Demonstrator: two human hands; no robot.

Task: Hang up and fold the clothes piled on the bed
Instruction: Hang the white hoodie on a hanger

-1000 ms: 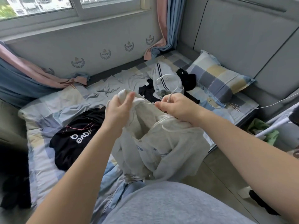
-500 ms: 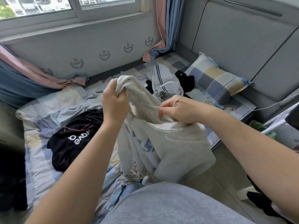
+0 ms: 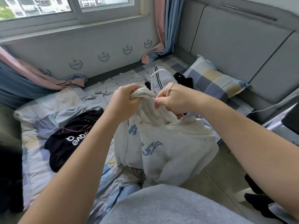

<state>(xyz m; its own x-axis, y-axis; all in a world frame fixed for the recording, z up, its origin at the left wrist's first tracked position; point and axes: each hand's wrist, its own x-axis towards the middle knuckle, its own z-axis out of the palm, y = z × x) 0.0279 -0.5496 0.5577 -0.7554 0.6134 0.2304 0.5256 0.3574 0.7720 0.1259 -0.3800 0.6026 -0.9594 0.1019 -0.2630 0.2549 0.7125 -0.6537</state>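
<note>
Hands work a white hooded sweatshirt (image 3: pixel 169 149) above the near edge of a bed (image 3: pixel 40 107) by the window (image 3: pixel 64 7). The left hand (image 3: pixel 125 101) is closed in a fist round a bunched fold at the top of the garment. The right hand (image 3: pixel 174 99), just beside it, has its fingers curled into the cloth and pinches it between thumb and forefinger. A thin pale cord (image 3: pixel 169 90) loops over the right hand's knuckles; whether it is a drawstring or a wire cannot be told.

The sweatshirt hangs from both hands in loose folds, with light-blue lettering showing on its front. Its lower part sags toward the checked sheet in front of the person's grey top (image 3: pixel 161 207).

On the bed to the left lies a black T-shirt (image 3: pixel 72 139) with white lettering, crumpled and well apart from the hands. Beyond the hands sits a white garment with dark stripes (image 3: pixel 161 78), and a small black garment (image 3: pixel 184 78) touches it on the right. A checked pillow (image 3: pixel 213 78) leans against the grey padded headboard (image 3: pixel 234 38) near that pile.

Pink and blue curtains (image 3: pixel 163 29) hang in the corner and trail onto the mattress. A thin white cable (image 3: pixel 267 108) runs across the right side of the bed.
</note>
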